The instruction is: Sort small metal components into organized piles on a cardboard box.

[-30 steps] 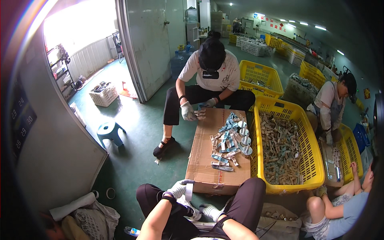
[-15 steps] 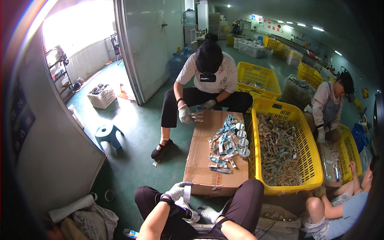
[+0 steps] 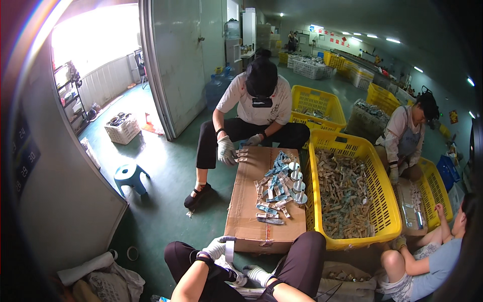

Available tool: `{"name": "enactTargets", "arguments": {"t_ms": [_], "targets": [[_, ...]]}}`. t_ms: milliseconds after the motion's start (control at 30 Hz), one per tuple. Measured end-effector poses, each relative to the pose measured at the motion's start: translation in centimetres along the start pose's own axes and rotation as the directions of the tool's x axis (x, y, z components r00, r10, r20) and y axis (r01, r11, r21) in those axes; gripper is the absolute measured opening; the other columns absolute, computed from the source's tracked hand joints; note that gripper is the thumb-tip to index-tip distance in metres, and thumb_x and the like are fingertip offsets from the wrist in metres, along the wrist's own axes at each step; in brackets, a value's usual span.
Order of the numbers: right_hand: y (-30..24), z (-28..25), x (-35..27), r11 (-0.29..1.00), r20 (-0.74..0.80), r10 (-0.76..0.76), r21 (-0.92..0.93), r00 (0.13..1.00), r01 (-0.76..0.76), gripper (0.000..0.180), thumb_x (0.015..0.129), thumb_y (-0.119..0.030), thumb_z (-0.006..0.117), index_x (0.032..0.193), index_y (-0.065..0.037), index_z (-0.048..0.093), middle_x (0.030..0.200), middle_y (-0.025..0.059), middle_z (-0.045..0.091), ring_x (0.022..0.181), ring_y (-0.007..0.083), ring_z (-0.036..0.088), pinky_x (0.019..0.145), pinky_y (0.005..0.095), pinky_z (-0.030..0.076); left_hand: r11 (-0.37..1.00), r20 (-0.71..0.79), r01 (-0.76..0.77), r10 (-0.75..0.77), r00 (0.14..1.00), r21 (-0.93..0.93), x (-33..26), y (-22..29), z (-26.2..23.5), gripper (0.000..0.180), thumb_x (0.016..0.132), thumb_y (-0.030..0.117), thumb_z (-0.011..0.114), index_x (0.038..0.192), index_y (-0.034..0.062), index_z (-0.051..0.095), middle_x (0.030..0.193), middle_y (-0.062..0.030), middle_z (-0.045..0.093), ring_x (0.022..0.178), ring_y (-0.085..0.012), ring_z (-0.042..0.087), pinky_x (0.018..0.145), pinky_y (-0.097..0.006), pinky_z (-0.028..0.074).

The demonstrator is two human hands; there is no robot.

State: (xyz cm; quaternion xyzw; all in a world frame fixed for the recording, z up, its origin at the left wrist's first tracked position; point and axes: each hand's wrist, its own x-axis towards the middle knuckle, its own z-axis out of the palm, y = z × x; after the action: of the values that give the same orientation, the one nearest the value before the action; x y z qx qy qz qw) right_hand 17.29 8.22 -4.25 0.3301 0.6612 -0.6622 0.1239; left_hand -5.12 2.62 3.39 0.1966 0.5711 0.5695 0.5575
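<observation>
a cardboard box [image 3: 254, 201] is lying on the green floor [image 3: 161, 171], carrying a heap of small packets [image 3: 277, 189]. a yellow crate [image 3: 375, 196] full of parts is sitting just beside it. a person in a black cap [image 3: 260, 76] is crouching behind the box. a blue stool [image 3: 130, 175] is standing near the grey wall [image 3: 60, 201], and a white basket [image 3: 122, 128] is resting by the open door [image 3: 178, 55].

We sit low on a green painted floor [image 3: 161, 171] in a long workshop. Daylight pours through a wide doorway [image 3: 95, 60] on our left, beside a pale metal door [image 3: 183, 55]. Strip lights [image 3: 372, 36] line the dark ceiling. A small blue stool [image 3: 130, 176] stands near the grey wall [image 3: 55, 201].
</observation>
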Motion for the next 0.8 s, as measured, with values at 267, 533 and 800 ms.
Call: {"name": "enactTargets", "arguments": {"t_ms": [267,533,800], "targets": [[-0.8,-0.2,-0.3,0.999,0.000,0.026,0.048,1.000,-0.025,0.037,0.089,-0.023,0.055,0.116,0.002,0.060,0.106,0.0141,0.066,0.096,0.0225,0.061,0.088,0.0316,0.046,1.000,-0.008,0.000,0.000,1.000,-0.014,0.3,-0.1,-0.3,0.028,0.080,0.004,0.071,0.108,0.0041,0.066,0.094,-0.0001,0.065,0.081,-0.0101,0.059,0.074,-0.027,0.051],[-1.0,-0.1,-0.7,0.999,-0.004,0.023,0.029,1.000,-0.023,0.038,0.090,-0.024,0.054,0.116,0.002,0.059,0.107,0.0147,0.066,0.098,0.0237,0.060,0.088,0.0314,0.046,1.000,-0.004,-0.015,0.015,1.000,0.013,-0.4,0.6,0.4,0.029,0.080,0.004,0.071,0.109,0.0034,0.066,0.095,-0.0007,0.066,0.081,-0.0103,0.059,0.075,-0.027,0.051],[0.0,-0.1,0.1,1.000,-0.016,-0.008,-0.015,1.000,0.008,0.036,0.090,-0.023,0.054,0.114,0.002,0.061,0.106,0.0146,0.066,0.097,0.0237,0.061,0.087,0.0320,0.046,1.000,-0.006,-0.010,0.010,1.000,0.004,-0.3,0.7,0.6,0.029,0.081,0.004,0.069,0.110,0.0031,0.065,0.095,-0.0008,0.066,0.081,-0.0105,0.059,0.074,-0.027,0.051]]}}
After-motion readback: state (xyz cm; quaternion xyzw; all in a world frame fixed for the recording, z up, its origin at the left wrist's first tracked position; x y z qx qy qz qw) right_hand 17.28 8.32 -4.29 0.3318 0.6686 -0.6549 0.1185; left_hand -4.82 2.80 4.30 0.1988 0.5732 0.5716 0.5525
